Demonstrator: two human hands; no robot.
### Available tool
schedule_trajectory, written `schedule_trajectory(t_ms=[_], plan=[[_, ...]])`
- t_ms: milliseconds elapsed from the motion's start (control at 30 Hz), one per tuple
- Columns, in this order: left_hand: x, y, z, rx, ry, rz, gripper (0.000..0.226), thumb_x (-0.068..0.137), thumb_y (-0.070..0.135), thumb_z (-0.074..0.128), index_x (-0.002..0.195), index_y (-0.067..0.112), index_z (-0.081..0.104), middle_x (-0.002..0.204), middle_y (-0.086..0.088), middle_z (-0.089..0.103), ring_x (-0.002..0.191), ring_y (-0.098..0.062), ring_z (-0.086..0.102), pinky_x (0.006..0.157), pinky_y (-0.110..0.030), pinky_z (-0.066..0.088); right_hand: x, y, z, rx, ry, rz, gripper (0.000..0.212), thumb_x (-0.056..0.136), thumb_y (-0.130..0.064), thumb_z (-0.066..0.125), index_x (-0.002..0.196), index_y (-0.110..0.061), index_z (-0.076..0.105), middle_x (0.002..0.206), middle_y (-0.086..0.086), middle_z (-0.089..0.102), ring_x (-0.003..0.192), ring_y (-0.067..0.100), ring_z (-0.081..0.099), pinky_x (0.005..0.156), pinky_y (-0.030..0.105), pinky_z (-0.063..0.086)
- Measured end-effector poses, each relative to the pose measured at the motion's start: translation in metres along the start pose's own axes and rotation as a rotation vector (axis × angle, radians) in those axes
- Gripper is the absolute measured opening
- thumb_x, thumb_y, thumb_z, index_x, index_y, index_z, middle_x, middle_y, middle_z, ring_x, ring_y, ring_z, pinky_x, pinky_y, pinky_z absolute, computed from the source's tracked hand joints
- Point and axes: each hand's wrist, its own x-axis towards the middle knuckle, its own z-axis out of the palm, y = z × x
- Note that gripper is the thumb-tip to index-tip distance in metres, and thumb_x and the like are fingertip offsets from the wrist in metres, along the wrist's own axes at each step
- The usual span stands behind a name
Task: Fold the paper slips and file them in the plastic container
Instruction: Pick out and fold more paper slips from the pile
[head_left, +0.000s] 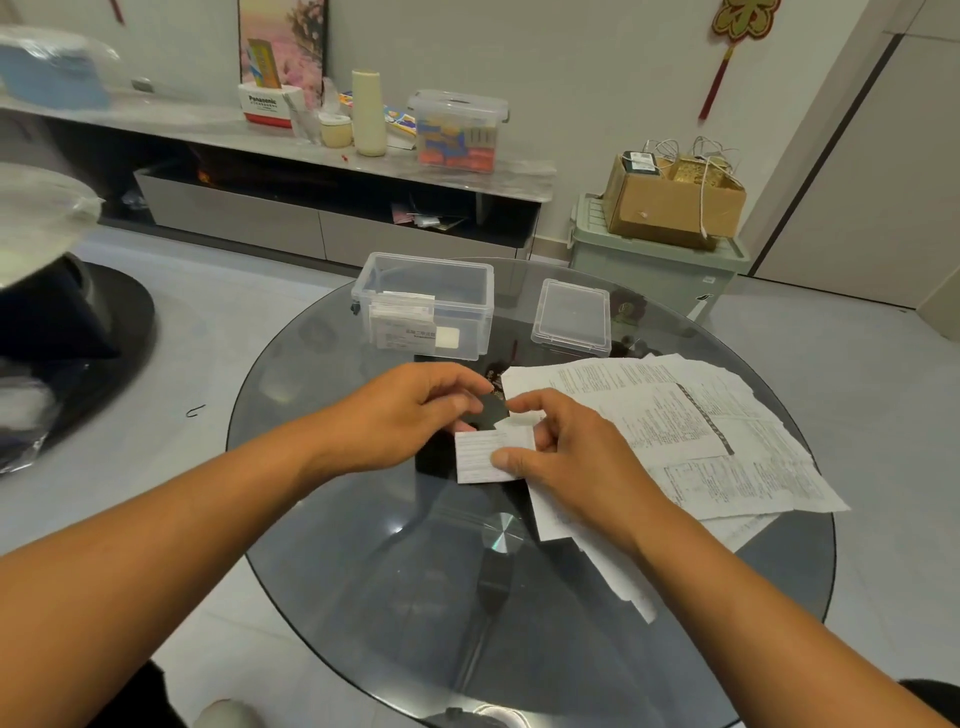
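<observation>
Left hand (415, 410): fingers curled, thumb pinching the left edge of the folded slip.
Folded slip (480, 457): above the glass counter (363, 519), between both hands.
Container (423, 306): open, holding filed slips.
Right hand (561, 447): grip clamped on the slip.
Loose papers (691, 431): piled at right.

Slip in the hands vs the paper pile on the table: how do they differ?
The slip is folded small; the pile lies as unfolded sheets. The slip is pinched by the right hand, with the left hand at its edge; the pile lies loose on the glass table. Both are white printed paper.
</observation>
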Motion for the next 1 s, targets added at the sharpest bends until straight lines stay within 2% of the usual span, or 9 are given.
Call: schedule_trajectory(t_ms=[167,467,533,600,667,700,767,833,1000], plan=[[-0.008,-0.005,0.017,0.307,-0.022,-0.06,0.037,0.082,0.042,0.082,0.116,0.04,0.067,0.103,0.021,0.059,0.086,-0.003,0.059,0.078,-0.024,0.049,0.002,-0.006,0.003,-0.116,0.042,0.034,0.066,0.078,-0.048,0.083,0.135,-0.042,0.051,0.11,-0.016,0.055,0.106,0.011,0.055,0.099,0.039,0.044],[-0.005,-0.009,0.032,0.198,0.111,-0.13,0.02,0.087,0.032,0.078,0.101,0.041,0.067,0.09,0.009,0.064,0.075,-0.008,0.056,0.077,-0.035,0.051,-0.003,0.009,0.001,-0.183,0.057,-0.092,0.019,0.099,-0.032,0.064,0.115,-0.039,0.071,0.12,-0.012,0.057,0.109,0.012,0.053,0.099,0.041,0.045],[-0.009,-0.005,0.036,0.323,0.212,-0.089,0.015,0.09,0.028,0.074,0.098,0.039,0.067,0.091,0.009,0.063,0.083,-0.01,0.055,0.08,-0.035,0.045,-0.011,0.007,0.002,-0.32,0.048,-0.18,0.024,0.103,-0.038,0.056,0.123,-0.039,0.07,0.126,-0.012,0.058,0.113,0.015,0.05,0.098,0.04,0.042],[-0.015,-0.005,0.043,0.576,0.292,0.113,0.022,0.092,0.018,0.069,0.105,0.036,0.07,0.102,0.008,0.061,0.098,-0.016,0.053,0.085,-0.036,0.043,-0.017,0.004,0.004,-0.449,0.004,-0.234,0.031,0.105,-0.046,0.048,0.13,-0.039,0.066,0.134,-0.015,0.056,0.116,0.017,0.047,0.097,0.041,0.04],[-0.026,-0.004,0.053,0.59,0.2,0.281,0.027,0.097,0.016,0.059,0.118,0.031,0.068,0.118,0.007,0.061,0.112,-0.016,0.051,0.095,-0.034,0.045,-0.02,0.004,0.003,-0.466,-0.018,-0.24,0.033,0.106,-0.048,0.044,0.132,-0.04,0.063,0.138,-0.017,0.054,0.119,0.017,0.045,0.099,0.04,0.038],[-0.032,-0.001,0.059,0.527,0.123,0.285,0.029,0.102,0.022,0.051,0.128,0.029,0.064,0.13,0.007,0.058,0.121,-0.013,0.049,0.104,-0.028,0.041,-0.021,0.005,0.001,-0.433,-0.023,-0.241,0.032,0.106,-0.045,0.046,0.133,-0.04,0.063,0.138,-0.017,0.054,0.121,0.017,0.045,0.101,0.038,0.038],[-0.042,0.002,0.067,0.533,0.034,0.312,0.045,0.108,0.039,0.037,0.149,0.022,0.046,0.155,0.005,0.042,0.142,-0.009,0.034,0.118,-0.011,0.012,-0.022,0.004,-0.006,-0.336,-0.037,-0.211,0.033,0.106,-0.035,0.051,0.136,-0.035,0.063,0.142,-0.015,0.054,0.128,0.016,0.045,0.108,0.032,0.035],[-0.043,0.0,0.067,0.649,0.005,0.274,0.056,0.109,0.043,0.031,0.159,0.017,0.028,0.166,0.0,0.024,0.153,-0.012,0.018,0.111,-0.007,-0.01,-0.024,0.003,-0.016,-0.294,-0.035,-0.145,0.039,0.103,-0.034,0.056,0.143,-0.033,0.058,0.149,-0.014,0.05,0.138,0.013,0.04,0.115,0.029,0.028],[-0.02,-0.022,0.05,0.727,0.018,0.087,0.054,0.109,0.013,0.036,0.161,0.023,0.022,0.17,0.003,0.012,0.156,-0.013,0.01,0.114,-0.014,0.0,-0.026,0.005,-0.037,-0.432,-0.116,0.032,0.097,0.082,-0.07,0.068,0.16,-0.034,0.024,0.168,-0.009,0.02,0.155,0.014,0.015,0.128,0.044,0.006]])
